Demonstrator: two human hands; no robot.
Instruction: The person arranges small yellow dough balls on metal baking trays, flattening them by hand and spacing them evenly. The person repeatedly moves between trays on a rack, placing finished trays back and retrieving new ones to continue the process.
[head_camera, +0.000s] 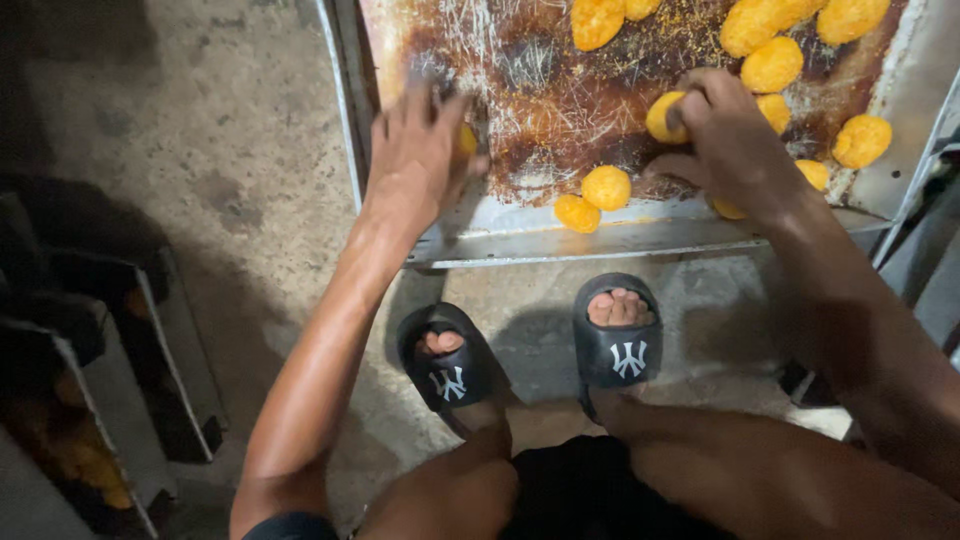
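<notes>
— What is each hand doing?
— The left hand (418, 150) lies with fingers curled over a yellow snack piece (467, 139) at the left of the scratched metal tray (520, 225). The right hand (728, 140) pinches a round yellow piece (662, 118) between thumb and fingers.
— And nearby?
— More golden pieces (606, 187) sit on the tray, which rests on the concrete floor (200, 130) just ahead of two black slides (617, 335).

You squat in a rough food-making workshop: under your hands sits a scorched metal tray (520, 215) of yellow fried pieces (606, 187), on bare concrete floor (230, 150), with more trays (150, 330) left of your left arm.
</notes>
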